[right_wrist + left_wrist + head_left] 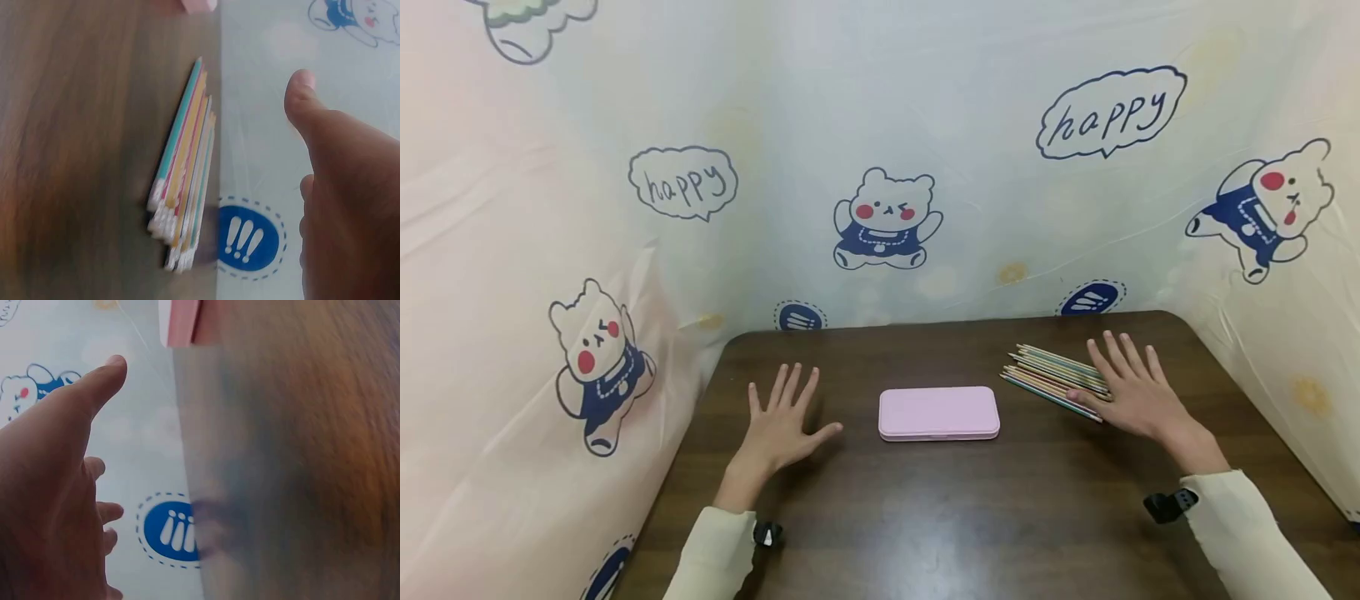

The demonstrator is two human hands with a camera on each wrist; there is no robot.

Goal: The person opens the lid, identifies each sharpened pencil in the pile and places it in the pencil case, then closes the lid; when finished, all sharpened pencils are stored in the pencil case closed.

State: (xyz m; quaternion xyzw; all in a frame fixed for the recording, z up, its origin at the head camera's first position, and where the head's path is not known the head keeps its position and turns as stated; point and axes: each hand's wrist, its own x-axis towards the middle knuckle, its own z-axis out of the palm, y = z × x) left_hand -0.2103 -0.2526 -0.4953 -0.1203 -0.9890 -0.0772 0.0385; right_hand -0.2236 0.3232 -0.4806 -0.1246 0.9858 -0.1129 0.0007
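Note:
A pink pencil case, its lid down, lies in the middle of the brown table. To its right several pencils lie side by side in a slanted bundle; the right wrist view shows the pencils in teal, yellow and red with white ends. My right hand is spread above the bundle's right end, holding nothing; in its wrist view a gap shows between hand and pencils. My left hand is spread left of the case, fingers apart and holding nothing. The case's pink corner shows in the left wrist view.
A pale cloth printed with bears and "happy" bubbles hangs behind and beside the table. Dark bands with small devices sit at the left wrist and the right wrist.

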